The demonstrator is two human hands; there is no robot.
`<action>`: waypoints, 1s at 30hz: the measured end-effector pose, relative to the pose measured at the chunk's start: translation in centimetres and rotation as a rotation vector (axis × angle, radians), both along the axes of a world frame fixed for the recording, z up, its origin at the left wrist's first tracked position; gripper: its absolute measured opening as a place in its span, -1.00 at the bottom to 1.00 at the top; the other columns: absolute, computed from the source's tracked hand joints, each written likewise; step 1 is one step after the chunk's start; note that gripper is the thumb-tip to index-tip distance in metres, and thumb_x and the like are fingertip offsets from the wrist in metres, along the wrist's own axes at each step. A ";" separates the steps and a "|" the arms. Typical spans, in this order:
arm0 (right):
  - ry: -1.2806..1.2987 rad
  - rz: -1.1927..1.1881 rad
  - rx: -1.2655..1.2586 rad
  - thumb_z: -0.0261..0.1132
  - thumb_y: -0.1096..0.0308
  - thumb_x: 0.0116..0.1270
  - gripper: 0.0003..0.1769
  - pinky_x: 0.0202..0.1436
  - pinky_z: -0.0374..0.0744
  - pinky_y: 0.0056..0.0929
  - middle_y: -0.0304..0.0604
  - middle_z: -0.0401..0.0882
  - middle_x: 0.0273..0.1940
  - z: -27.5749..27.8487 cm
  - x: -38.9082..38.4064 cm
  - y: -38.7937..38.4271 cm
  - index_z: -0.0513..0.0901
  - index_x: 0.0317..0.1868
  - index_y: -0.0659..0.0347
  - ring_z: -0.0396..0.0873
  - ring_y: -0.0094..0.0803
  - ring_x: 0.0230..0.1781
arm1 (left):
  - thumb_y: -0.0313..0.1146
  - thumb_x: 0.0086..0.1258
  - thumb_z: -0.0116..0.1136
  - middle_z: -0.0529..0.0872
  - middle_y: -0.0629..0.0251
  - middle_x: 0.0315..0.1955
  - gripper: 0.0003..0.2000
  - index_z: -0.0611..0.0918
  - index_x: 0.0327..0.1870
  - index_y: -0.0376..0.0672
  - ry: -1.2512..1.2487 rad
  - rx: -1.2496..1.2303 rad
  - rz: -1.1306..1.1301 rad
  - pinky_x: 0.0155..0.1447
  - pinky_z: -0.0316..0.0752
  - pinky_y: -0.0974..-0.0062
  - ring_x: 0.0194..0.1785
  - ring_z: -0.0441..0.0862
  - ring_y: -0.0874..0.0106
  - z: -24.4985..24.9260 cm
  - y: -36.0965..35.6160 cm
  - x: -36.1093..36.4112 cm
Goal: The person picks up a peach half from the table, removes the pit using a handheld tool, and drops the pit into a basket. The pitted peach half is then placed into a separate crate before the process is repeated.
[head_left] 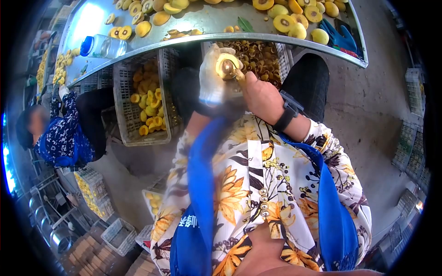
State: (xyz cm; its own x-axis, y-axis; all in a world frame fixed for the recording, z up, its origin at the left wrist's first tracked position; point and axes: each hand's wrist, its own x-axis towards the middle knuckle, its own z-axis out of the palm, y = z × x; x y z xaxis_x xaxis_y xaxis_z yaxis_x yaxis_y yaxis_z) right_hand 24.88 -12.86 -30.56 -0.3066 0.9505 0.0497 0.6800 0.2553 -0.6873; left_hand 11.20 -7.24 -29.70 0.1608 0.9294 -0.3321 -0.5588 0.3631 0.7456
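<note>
My left hand (208, 77), in a white glove, is closed around a yellow peach half (234, 60) with its cut face turned up. The brown pit (227, 67) sits in the middle of that face. My right hand (264, 98), bare with a black band at the wrist, grips a small pitting tool (240, 77) by its handle. The tool's tip is right at the pit, and its working end is mostly hidden. Below both hands, a crate holds many brown pits (258, 57).
A metal table (193, 40) in front carries peach halves (283, 23), a clear bottle (108, 46) with a blue cap and blue gloves (343, 39). Left of my knees stands a crate (164, 130) of peach halves. A co-worker (69, 131) sits at the left.
</note>
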 end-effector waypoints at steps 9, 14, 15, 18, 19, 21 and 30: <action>0.000 -0.071 -0.100 0.15 0.41 0.20 -0.77 -0.49 0.45 -0.06 0.15 0.48 -0.62 0.8 -0.5 0.5 0.29 -0.27 0.35 0.50 0.10 -0.57 | -0.04 0.43 -0.12 0.59 0.12 -0.49 -0.55 0.55 -0.27 -0.37 -0.215 -0.149 -0.167 -0.48 0.50 0.55 -0.49 0.57 0.34 0.9 1.7 -0.8; 0.265 -0.278 0.013 0.31 0.28 0.18 -0.61 -0.32 0.54 -0.32 0.10 0.59 -0.41 1.4 0.4 2.5 0.46 -0.07 0.32 0.61 -0.17 -0.43 | 0.18 0.40 -0.21 0.61 0.35 -0.58 -0.47 0.59 -0.25 -0.16 0.224 -0.172 -0.222 -0.67 0.31 0.69 -0.63 0.52 0.54 2.9 1.4 -0.7; 0.316 -0.315 -0.138 0.37 0.23 0.16 -0.51 -0.21 0.54 -0.44 0.05 0.61 -0.32 2.0 1.2 3.1 0.49 0.04 0.27 0.60 -0.35 -0.34 | 0.21 0.38 -0.22 0.61 0.38 -0.60 -0.45 0.60 -0.25 -0.13 0.305 -0.211 -0.313 -0.71 0.27 0.70 -0.67 0.50 0.57 4.0 1.0 -0.7; 0.442 -0.077 -0.197 0.37 0.20 0.18 -0.45 -0.11 0.54 -0.46 -0.08 0.65 -0.29 1.3 2.1 4.1 0.45 0.13 0.24 0.61 -0.36 -0.26 | 0.30 0.33 -0.23 0.58 0.42 -0.65 -0.41 0.60 -0.25 -0.09 0.374 -0.184 -0.437 -0.78 0.17 0.71 -0.76 0.43 0.60 3.3 0.8 -0.5; 0.415 -0.073 -0.166 0.36 0.20 0.19 -0.47 -0.18 0.55 -0.48 -0.10 0.64 -0.32 1.3 2.0 4.2 0.45 0.11 0.26 0.60 -0.38 -0.32 | 0.28 0.35 -0.25 0.60 0.39 -0.55 -0.41 0.58 -0.17 -0.11 0.303 -0.156 -0.398 -0.69 0.24 0.70 -0.64 0.48 0.58 3.2 0.7 -0.4; 0.365 -0.063 -0.102 0.34 0.20 0.22 -0.50 -0.31 0.56 -0.52 -0.13 0.62 -0.37 1.1 1.5 4.4 0.45 0.08 0.30 0.59 -0.42 -0.44 | 0.24 0.39 -0.30 0.63 0.33 -0.36 -0.40 0.54 -0.02 -0.15 0.166 -0.099 -0.318 -0.53 0.39 0.68 -0.41 0.57 0.54 2.8 0.4 -0.4; 0.337 -0.294 -0.180 0.21 0.25 0.26 -0.71 -0.51 0.46 -0.31 0.01 0.53 -0.55 -1.7 -1.4 2.9 0.38 -0.23 0.32 0.53 -0.20 -0.60 | 0.05 0.50 -0.32 0.61 0.28 -0.20 -0.53 0.52 0.00 -0.17 0.226 0.059 0.232 -0.17 0.51 0.60 -0.18 0.56 0.51 -0.9 1.1 1.2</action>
State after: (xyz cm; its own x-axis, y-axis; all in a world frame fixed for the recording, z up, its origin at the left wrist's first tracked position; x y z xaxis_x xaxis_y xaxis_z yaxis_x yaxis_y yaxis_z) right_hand 23.50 -10.00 -32.23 -0.0189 0.9971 -0.0731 0.4374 -0.0575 -0.8974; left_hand 12.40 -6.14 -30.64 -0.1288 0.9515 -0.2795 -0.4392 0.1980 0.8763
